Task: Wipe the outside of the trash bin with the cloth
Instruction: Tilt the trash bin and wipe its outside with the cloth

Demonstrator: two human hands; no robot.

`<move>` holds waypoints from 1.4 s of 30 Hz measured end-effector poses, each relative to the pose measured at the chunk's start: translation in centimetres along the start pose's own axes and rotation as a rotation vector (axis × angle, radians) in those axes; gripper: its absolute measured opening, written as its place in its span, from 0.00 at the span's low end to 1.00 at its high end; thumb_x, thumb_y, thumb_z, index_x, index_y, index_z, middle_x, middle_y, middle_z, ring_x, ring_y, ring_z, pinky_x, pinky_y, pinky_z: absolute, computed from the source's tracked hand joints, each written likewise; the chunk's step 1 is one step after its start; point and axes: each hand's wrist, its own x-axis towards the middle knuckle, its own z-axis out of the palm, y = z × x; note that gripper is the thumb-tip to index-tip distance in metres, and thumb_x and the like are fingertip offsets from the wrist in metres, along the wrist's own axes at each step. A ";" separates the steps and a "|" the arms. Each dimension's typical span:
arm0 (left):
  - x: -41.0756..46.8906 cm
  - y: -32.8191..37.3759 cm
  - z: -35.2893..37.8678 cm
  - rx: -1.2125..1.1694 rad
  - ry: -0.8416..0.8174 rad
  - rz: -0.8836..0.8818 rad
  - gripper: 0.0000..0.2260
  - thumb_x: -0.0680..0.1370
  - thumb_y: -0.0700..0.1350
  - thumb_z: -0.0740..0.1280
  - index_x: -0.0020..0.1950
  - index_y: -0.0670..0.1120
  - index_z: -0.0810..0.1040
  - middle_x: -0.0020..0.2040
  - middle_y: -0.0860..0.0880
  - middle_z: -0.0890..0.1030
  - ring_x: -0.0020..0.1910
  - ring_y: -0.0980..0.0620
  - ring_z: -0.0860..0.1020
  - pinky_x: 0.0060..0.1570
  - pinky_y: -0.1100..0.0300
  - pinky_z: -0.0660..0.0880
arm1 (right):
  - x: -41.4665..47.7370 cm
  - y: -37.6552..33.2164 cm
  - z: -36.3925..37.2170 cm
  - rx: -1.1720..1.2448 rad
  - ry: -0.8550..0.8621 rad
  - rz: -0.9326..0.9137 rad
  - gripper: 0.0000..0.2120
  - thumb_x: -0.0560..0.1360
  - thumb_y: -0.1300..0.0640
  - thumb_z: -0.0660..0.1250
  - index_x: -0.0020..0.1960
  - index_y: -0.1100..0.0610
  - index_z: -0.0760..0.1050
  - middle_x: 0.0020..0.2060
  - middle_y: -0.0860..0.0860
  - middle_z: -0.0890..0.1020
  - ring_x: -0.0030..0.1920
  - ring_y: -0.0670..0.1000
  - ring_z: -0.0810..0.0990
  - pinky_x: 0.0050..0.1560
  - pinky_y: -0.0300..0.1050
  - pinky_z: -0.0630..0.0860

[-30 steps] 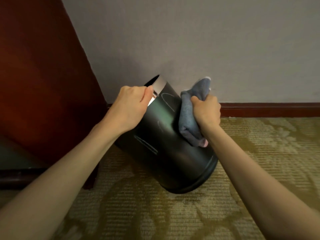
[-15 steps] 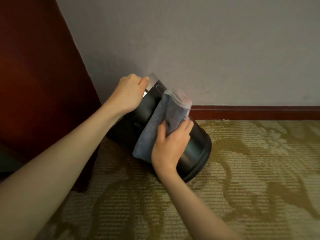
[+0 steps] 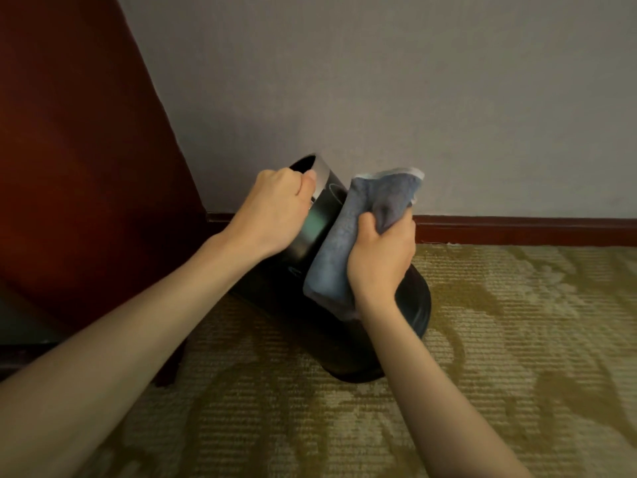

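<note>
A black round trash bin [image 3: 317, 326] with a silver band at its rim leans tilted toward the wall, its base on the carpet. My left hand [image 3: 275, 212] grips the silver rim at the top left. My right hand [image 3: 379, 260] clutches a grey-blue cloth [image 3: 348, 236] and presses it against the bin's upper side. The cloth hangs down over the bin wall and bunches above my fingers. Much of the bin's right side is hidden behind the cloth and my hand.
A dark red wooden panel [image 3: 79, 160] stands close on the left. A grey wall [image 3: 413, 98] with a dark red baseboard [image 3: 517, 231] runs behind the bin. Patterned olive carpet [image 3: 499, 357] covers the floor.
My right hand with the cloth has swept over the bin's side, from the right to lower down, then back up toward the rim. The left hand has kept its grip on the rim.
</note>
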 end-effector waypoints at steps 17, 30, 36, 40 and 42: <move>-2.6 1.4 0.2 -0.126 0.034 -0.027 0.22 0.81 0.40 0.54 0.26 0.47 0.58 0.25 0.50 0.62 0.29 0.45 0.65 0.33 0.56 0.54 | 9.4 -1.2 1.0 -0.220 -0.399 0.234 0.22 0.73 0.51 0.67 0.61 0.63 0.75 0.56 0.61 0.80 0.55 0.61 0.79 0.47 0.46 0.73; 1.6 2.8 2.4 -0.246 -0.030 -0.234 0.18 0.80 0.45 0.55 0.30 0.42 0.67 0.37 0.38 0.78 0.44 0.37 0.75 0.38 0.56 0.61 | 4.0 -1.4 -1.8 -0.051 -0.071 -0.051 0.15 0.74 0.54 0.62 0.61 0.53 0.74 0.49 0.56 0.81 0.47 0.58 0.78 0.46 0.50 0.73; 4.8 4.2 3.2 -0.242 -0.152 -0.354 0.17 0.80 0.44 0.55 0.51 0.30 0.74 0.55 0.29 0.76 0.55 0.34 0.74 0.44 0.51 0.65 | -0.4 0.4 -1.0 0.023 0.185 -0.101 0.24 0.75 0.59 0.63 0.69 0.62 0.66 0.56 0.59 0.75 0.49 0.51 0.70 0.41 0.36 0.57; 5.6 3.8 3.0 -0.243 -0.165 -0.373 0.17 0.80 0.43 0.56 0.51 0.29 0.74 0.55 0.28 0.76 0.54 0.33 0.74 0.38 0.51 0.62 | -2.3 1.0 0.1 0.011 0.184 -0.116 0.23 0.75 0.58 0.62 0.68 0.63 0.65 0.50 0.53 0.70 0.41 0.47 0.67 0.42 0.38 0.63; 5.7 3.5 2.7 -0.237 -0.159 -0.358 0.16 0.80 0.43 0.56 0.46 0.30 0.75 0.48 0.28 0.77 0.49 0.33 0.75 0.33 0.52 0.60 | -2.4 0.9 0.4 -0.003 0.173 -0.141 0.22 0.75 0.58 0.63 0.68 0.63 0.66 0.50 0.53 0.69 0.42 0.51 0.69 0.43 0.42 0.64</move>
